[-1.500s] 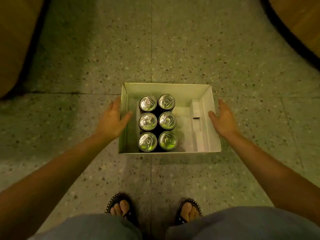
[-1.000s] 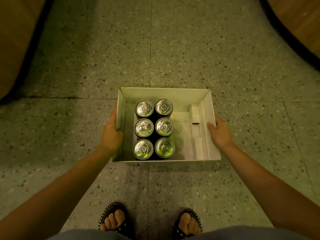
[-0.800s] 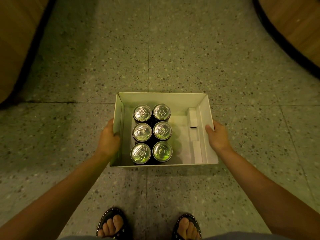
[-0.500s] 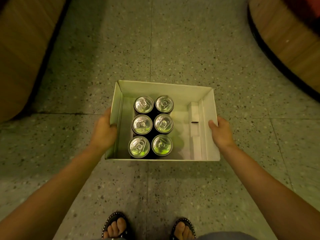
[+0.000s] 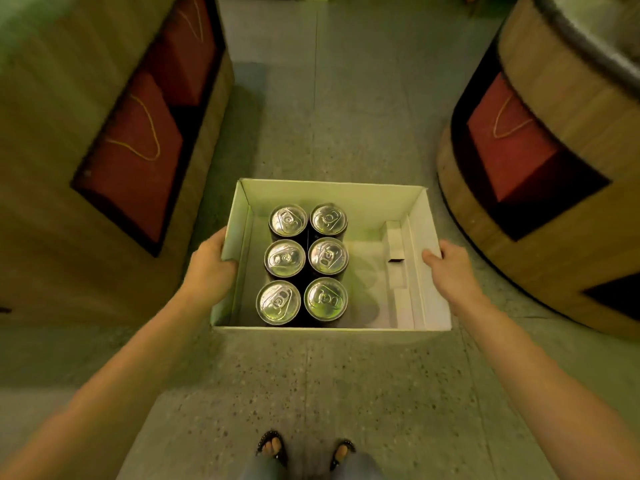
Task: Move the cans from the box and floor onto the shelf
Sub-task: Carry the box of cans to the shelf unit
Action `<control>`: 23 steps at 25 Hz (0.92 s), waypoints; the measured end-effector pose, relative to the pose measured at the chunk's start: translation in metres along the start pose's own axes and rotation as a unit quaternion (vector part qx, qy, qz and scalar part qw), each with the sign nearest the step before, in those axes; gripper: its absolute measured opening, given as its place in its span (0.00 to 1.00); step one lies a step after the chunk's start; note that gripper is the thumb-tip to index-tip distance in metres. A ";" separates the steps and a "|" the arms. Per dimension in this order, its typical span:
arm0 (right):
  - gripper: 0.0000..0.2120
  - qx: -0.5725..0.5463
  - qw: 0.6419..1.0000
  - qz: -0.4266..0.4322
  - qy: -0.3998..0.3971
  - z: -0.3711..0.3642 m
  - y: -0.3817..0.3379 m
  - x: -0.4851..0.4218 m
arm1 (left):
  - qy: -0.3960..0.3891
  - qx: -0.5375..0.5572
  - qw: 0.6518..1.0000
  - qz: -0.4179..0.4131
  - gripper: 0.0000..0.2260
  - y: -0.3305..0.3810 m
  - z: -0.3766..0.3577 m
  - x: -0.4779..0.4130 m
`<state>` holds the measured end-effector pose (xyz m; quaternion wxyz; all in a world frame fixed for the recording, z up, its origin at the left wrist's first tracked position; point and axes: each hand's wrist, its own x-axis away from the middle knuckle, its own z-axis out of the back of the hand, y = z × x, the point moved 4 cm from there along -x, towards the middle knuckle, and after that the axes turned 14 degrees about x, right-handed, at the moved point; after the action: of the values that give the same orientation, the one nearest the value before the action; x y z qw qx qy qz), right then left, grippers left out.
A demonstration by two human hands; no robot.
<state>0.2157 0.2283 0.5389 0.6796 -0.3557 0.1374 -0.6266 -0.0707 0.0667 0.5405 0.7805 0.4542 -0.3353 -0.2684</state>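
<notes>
Since a moment ago the box point(image 5: 332, 192) has risen; left hand point(image 5: 211, 271) and right hand point(image 5: 450, 268) clamp its walls, fingers beneath hidden.

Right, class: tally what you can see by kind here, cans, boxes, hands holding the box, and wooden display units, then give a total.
Cans: 6
Box: 1
Hands on the box, left hand and right hand: 2
Wooden display units: 2
Total: 11

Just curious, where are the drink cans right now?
In the head view, six cans stand in the white box's left half, between the left hand and right hand.
</notes>
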 end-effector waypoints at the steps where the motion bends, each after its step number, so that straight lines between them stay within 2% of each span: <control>1: 0.08 0.007 1.000 0.002 -0.004 0.027 -0.030 0.009 | 0.000 0.000 1.000 -0.003 0.23 0.037 0.017 0.009; 6: 0.09 0.041 0.999 0.012 -0.005 0.146 -0.163 0.042 | -0.001 -0.017 1.000 -0.020 0.21 0.205 0.089 0.036; 8: 0.06 0.052 0.998 0.021 0.006 0.180 -0.205 0.046 | -0.001 -0.033 0.999 -0.039 0.20 0.254 0.114 0.036; 10: 0.10 0.055 0.998 0.027 0.017 0.205 -0.240 0.049 | 0.000 -0.036 0.998 -0.054 0.20 0.292 0.133 0.035; 13: 0.13 0.075 0.996 0.045 0.032 0.230 -0.281 0.039 | 0.001 -0.024 0.997 -0.073 0.19 0.331 0.152 0.024; 17: 0.11 0.095 0.993 0.054 0.040 0.245 -0.315 0.006 | -0.002 -0.019 0.996 -0.084 0.16 0.372 0.158 -0.006; 23: 0.10 0.083 0.995 0.058 0.023 0.266 -0.352 -0.092 | 0.005 -0.010 0.998 -0.066 0.16 0.419 0.134 -0.097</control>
<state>0.1025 0.4122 0.9343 0.7386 -0.2751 0.1208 -0.6035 -0.1862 0.2519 0.9348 0.7671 0.4690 -0.2981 -0.3204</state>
